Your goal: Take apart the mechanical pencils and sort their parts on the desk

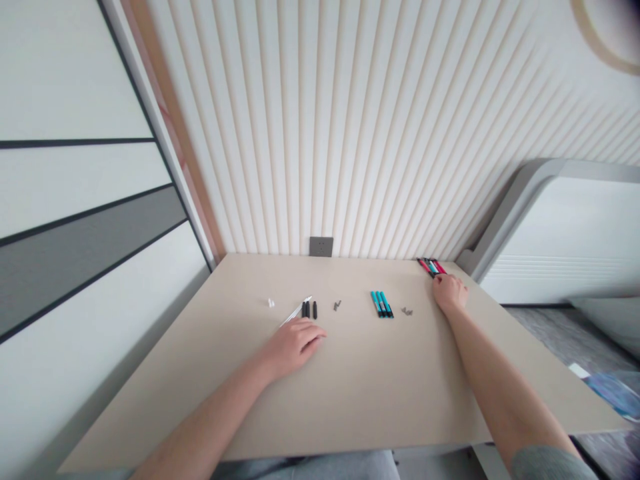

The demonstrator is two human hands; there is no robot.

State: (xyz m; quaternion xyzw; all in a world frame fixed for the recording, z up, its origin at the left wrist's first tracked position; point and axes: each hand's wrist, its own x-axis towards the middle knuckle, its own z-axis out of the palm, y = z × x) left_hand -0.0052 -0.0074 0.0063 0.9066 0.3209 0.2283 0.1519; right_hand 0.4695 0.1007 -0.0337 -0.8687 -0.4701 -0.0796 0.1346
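My left hand rests palm down on the table, its thumb a little apart from the loosely bent fingers. Just beyond its fingertips lie black pen barrels and thin white pen refills, partly covered by the hand. A short black pen part is to their right. At the far right, my right hand has its fingers curled at the near ends of several red, black and teal pens; what it grips is hidden. Teal-and-black pen parts lie side by side between the hands.
Small white pieces lie at the left. Small grey pieces sit near the middle, and more grey pieces are right of the teal parts. The beige table meets a ribbed wall with a dark socket.
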